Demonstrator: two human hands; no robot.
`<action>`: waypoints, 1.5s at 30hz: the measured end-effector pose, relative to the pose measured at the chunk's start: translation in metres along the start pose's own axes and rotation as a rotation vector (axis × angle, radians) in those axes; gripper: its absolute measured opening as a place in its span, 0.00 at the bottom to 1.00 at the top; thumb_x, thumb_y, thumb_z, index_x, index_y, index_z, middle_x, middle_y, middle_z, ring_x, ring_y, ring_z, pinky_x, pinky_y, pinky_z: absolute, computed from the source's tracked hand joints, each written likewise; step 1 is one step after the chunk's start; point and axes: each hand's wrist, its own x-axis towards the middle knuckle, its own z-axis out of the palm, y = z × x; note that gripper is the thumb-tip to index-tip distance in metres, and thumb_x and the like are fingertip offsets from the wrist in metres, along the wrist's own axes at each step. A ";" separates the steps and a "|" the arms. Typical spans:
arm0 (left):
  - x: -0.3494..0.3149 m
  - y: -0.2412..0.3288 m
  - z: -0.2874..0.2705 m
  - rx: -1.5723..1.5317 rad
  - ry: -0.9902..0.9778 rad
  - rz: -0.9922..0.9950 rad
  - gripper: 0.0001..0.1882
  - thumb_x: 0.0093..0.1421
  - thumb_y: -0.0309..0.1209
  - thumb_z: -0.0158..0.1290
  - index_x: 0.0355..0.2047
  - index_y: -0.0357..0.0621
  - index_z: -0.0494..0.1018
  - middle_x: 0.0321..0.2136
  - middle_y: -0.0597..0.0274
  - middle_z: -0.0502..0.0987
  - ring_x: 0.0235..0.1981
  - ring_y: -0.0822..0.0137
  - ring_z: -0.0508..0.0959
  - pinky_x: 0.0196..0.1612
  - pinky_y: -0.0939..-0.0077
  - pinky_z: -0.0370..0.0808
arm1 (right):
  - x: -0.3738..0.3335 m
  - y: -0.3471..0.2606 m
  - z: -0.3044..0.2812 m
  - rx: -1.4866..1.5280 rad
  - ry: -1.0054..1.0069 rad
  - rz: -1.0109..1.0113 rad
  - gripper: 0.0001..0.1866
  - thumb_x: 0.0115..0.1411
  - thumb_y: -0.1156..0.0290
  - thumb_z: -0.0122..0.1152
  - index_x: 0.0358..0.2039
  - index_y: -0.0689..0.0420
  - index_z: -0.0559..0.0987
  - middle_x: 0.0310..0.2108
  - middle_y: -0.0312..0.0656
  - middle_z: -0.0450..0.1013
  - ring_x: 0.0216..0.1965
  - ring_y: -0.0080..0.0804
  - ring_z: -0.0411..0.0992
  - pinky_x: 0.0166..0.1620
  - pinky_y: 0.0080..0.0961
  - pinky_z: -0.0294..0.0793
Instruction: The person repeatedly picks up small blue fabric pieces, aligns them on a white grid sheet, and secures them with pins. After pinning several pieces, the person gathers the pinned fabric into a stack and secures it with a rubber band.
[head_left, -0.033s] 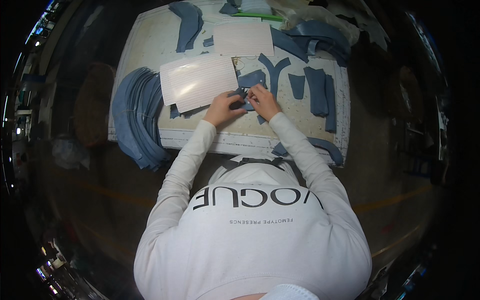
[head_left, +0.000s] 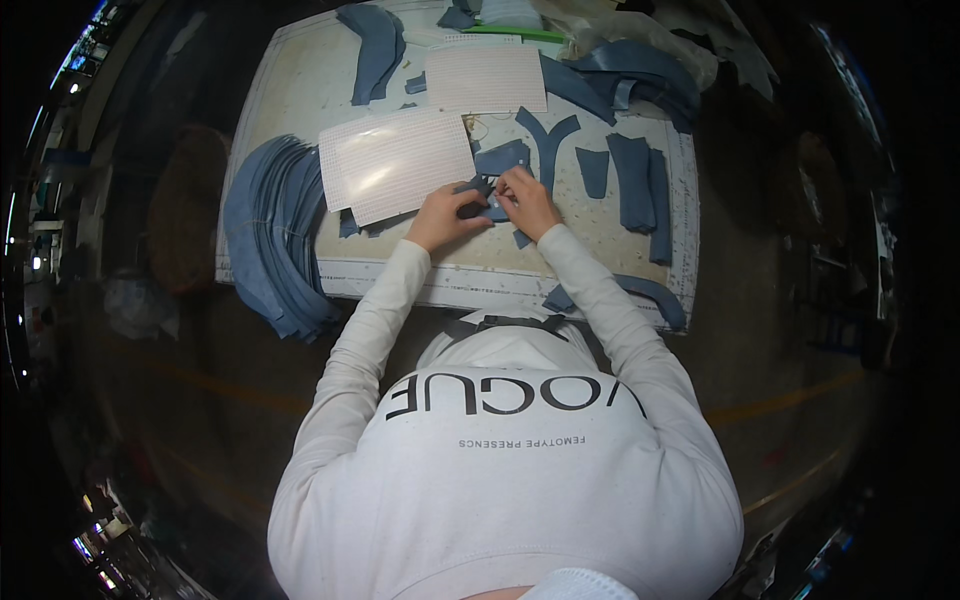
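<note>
A pale tabletop (head_left: pixel 590 240) carries the work. Fingers of the left hand (head_left: pixel 446 220) curl against a small blue piece (head_left: pixel 473 187) near the tabletop's center; whether they grip it cannot be determined. Fingertips of the right hand (head_left: pixel 531 205) are drawn together just beside it; their grip is indeterminate. Outward: white sheets (head_left: pixel 395 165), left; Y-shaped blue arrangement (head_left: pixel 547 150), right; bundled curved blue strips (head_left: pixel 268 230), far left.

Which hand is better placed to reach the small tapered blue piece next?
Probably the right hand; it lies nearer the tapered piece, while the left hand is beside the pale sheet.
</note>
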 end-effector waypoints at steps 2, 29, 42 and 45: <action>0.003 -0.002 -0.003 -0.032 -0.020 -0.003 0.18 0.45 0.40 0.67 0.35 0.48 0.78 0.31 0.56 0.78 0.32 0.52 0.78 0.38 0.67 0.75 | 0.005 0.001 -0.003 0.072 0.058 0.018 0.10 0.49 0.87 0.60 0.30 0.61 0.73 0.33 0.39 0.68 0.32 0.31 0.76 0.35 0.21 0.76; 0.001 -0.006 0.004 -0.062 0.052 -0.071 0.12 0.48 0.34 0.61 0.35 0.51 0.77 0.35 0.54 0.77 0.34 0.50 0.77 0.38 0.61 0.75 | 0.011 -0.003 -0.004 0.198 0.100 0.088 0.16 0.47 0.90 0.60 0.35 0.61 0.68 0.39 0.39 0.62 0.39 0.29 0.71 0.39 0.20 0.82; 0.002 -0.001 -0.001 -0.021 0.019 -0.041 0.15 0.46 0.37 0.64 0.35 0.50 0.77 0.33 0.59 0.78 0.33 0.53 0.76 0.38 0.63 0.74 | 0.011 0.004 0.008 0.107 0.086 0.012 0.13 0.49 0.89 0.58 0.33 0.61 0.70 0.37 0.41 0.63 0.38 0.32 0.73 0.35 0.20 0.81; 0.002 -0.006 -0.003 -0.050 0.005 -0.103 0.14 0.45 0.35 0.64 0.33 0.50 0.77 0.32 0.60 0.78 0.32 0.54 0.76 0.38 0.65 0.74 | 0.009 0.005 0.003 0.050 0.236 0.097 0.08 0.55 0.84 0.57 0.36 0.62 0.75 0.33 0.41 0.70 0.29 0.28 0.75 0.29 0.19 0.78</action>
